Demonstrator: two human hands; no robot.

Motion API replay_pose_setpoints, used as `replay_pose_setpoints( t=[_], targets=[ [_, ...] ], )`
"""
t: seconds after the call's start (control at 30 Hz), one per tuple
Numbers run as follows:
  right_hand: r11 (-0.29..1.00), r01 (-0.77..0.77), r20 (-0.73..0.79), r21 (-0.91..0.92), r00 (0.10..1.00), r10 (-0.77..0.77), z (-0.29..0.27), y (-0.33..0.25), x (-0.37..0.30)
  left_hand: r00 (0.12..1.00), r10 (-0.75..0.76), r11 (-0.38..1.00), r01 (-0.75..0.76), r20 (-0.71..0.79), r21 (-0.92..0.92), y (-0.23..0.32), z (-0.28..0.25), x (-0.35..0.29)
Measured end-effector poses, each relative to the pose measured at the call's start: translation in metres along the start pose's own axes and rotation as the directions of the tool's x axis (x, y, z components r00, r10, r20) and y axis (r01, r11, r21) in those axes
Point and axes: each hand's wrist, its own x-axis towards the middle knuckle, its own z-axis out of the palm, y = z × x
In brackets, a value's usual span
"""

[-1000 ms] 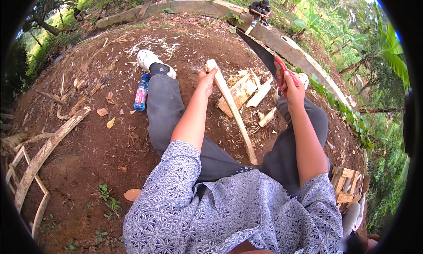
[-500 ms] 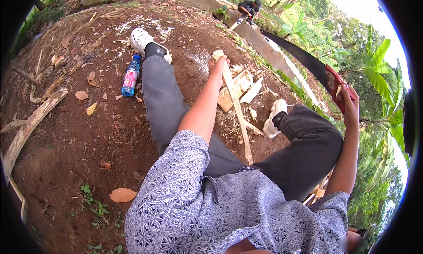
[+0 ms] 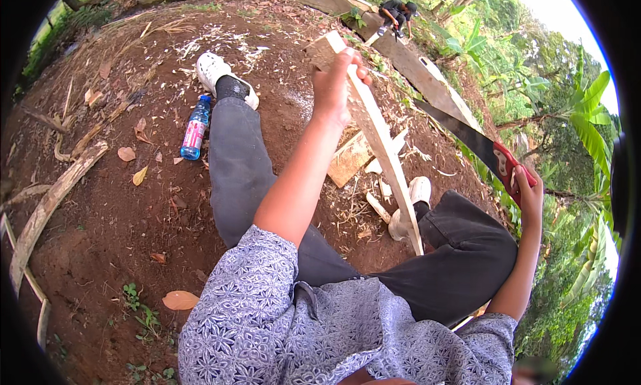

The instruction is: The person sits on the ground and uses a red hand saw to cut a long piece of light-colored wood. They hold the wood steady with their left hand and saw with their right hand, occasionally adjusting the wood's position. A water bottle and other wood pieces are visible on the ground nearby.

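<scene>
1. Left hand (image 3: 332, 91): closed around a long, pale wooden plank (image 3: 386, 150) near its upper end, fingers curled over the edge; the plank slants between the legs, its lower end by the right thigh (image 3: 461, 251), though contact there cannot be told.
2. Right hand (image 3: 529, 190): wrapped about the red handle of a handsaw (image 3: 464, 133); the dark blade points up and away to the left, well apart from the plank.
3. The step in hand looks like handling or positioning the plank between cuts; a further cut would call for bracing the plank and bringing the teeth to it.
4. Around: a flat wood block (image 3: 350, 159) and offcuts lie behind the plank; a blue-capped bottle (image 3: 195, 128) stands or lies beside the left trouser leg (image 3: 242, 151); a co-worker (image 3: 398, 15) is near the concrete kerb (image 3: 427, 71).
5. In the way: the right leg and clog (image 3: 418, 190) are close to the plank's lower part; a saw stroke there would probably need them clear.
</scene>
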Motion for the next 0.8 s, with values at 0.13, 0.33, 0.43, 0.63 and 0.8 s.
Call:
replay_pose_setpoints(
  t=[0.13,0.33,0.43,0.63,0.8],
  targets=[
    [0.998,0.012,0.016,0.06,1.0,-0.013,-0.003,0.001,-0.006,0.949,0.212,0.95,-0.256,0.233,0.177,0.015,0.072,-0.056],
    [0.999,0.04,0.012,0.0,0.999,-0.04,0.001,-0.009,-0.004,0.898,0.346,0.927,-0.372,0.272,0.046,0.036,0.12,-0.142],
    [0.998,-0.005,-0.022,0.057,1.0,0.006,-0.01,0.003,-0.002,0.877,0.318,0.943,-0.332,0.36,-0.025,0.039,0.116,-0.162],
    [0.996,-0.049,-0.186,0.07,0.981,0.062,-0.021,0.029,0.001,0.931,0.25,0.968,-0.245,0.265,-0.051,0.05,0.128,-0.184],
    [0.994,-0.086,-0.178,0.07,0.979,0.097,-0.028,0.025,-0.002,0.92,0.216,0.975,-0.22,0.327,-0.024,0.053,0.129,-0.185]
  ],
)
